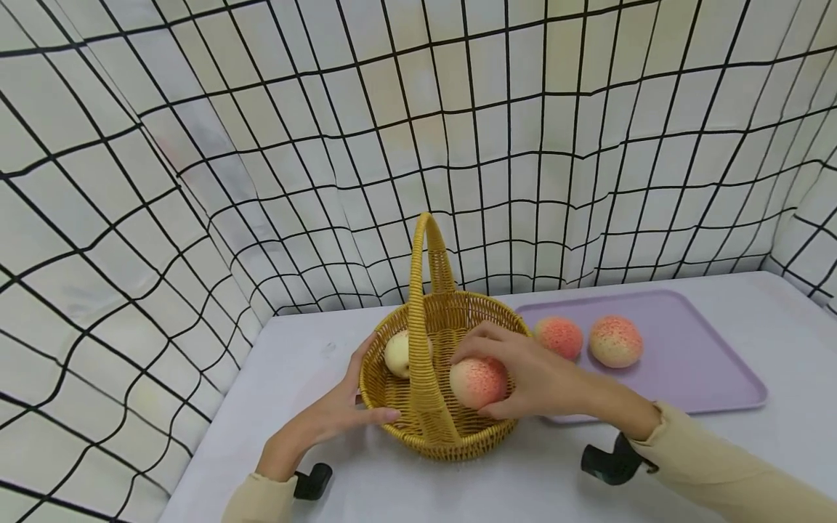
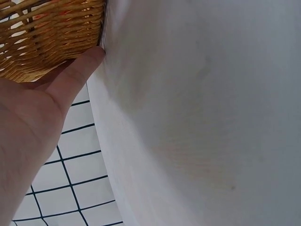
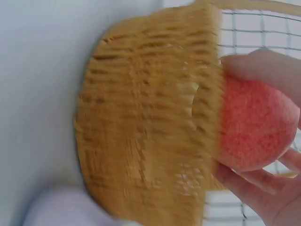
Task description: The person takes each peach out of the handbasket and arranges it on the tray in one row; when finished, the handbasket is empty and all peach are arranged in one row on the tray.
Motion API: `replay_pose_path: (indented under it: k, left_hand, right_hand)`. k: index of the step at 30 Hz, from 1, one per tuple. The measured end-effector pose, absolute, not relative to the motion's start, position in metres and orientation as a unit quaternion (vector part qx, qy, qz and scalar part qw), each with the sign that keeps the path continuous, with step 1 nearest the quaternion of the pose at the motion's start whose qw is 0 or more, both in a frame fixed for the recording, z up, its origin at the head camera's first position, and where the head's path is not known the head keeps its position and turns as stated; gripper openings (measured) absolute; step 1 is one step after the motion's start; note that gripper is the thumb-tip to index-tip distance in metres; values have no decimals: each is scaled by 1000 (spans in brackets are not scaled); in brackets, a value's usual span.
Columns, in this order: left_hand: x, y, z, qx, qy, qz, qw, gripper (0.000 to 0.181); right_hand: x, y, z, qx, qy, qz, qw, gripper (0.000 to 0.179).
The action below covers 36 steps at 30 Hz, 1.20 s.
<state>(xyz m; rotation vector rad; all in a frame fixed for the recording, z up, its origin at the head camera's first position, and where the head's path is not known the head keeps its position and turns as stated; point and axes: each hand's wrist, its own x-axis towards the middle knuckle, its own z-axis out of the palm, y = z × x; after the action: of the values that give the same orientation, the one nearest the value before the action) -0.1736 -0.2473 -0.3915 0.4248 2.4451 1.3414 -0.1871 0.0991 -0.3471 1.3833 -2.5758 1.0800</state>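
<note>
white walls [image 1: 494, 181], ruled with a wavy black grid [image 1: 565, 94], rise behind and at both sides of a pale worktop [image 1: 392, 494]; they look like hung cloth, though it is hard to tell. faint yellowish patches [image 1: 564, 47] tint the back one; the light is soft.

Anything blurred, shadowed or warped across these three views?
Head: fairly sharp and evenly lit; lines on the grid cloth bend, from folds or lens, unclear which. Left wrist: soft shading on the tabletop. Right wrist: basket smeared by blur, tray corner soft, peach clearer.
</note>
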Motion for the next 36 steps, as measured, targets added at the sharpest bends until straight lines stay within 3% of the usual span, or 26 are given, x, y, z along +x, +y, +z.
replay_pose_path:
  k: [5, 9, 20, 26, 36]
  left_hand:
    - [-175, -245, -391, 153, 851, 475, 163, 129]
    - [-175, -247, -391, 158, 853, 472, 159, 127]
    - [-173, -249, -392, 160, 850, 478, 155, 126]
    - [-174, -247, -392, 159, 851, 475, 159, 126]
    - [-173, -248, -392, 151, 853, 474, 161, 127]
  right_hand:
    - [-177, 154, -329, 427, -820, 380, 40, 66]
    - [-174, 204, -323, 421, -831, 346, 111, 74]
    - [-179, 303, -349, 351, -880, 266, 177, 85]
    - [-194, 344, -375, 317, -896, 258, 174, 82]
    - [-227, 360, -400, 379, -879, 253, 139, 83]
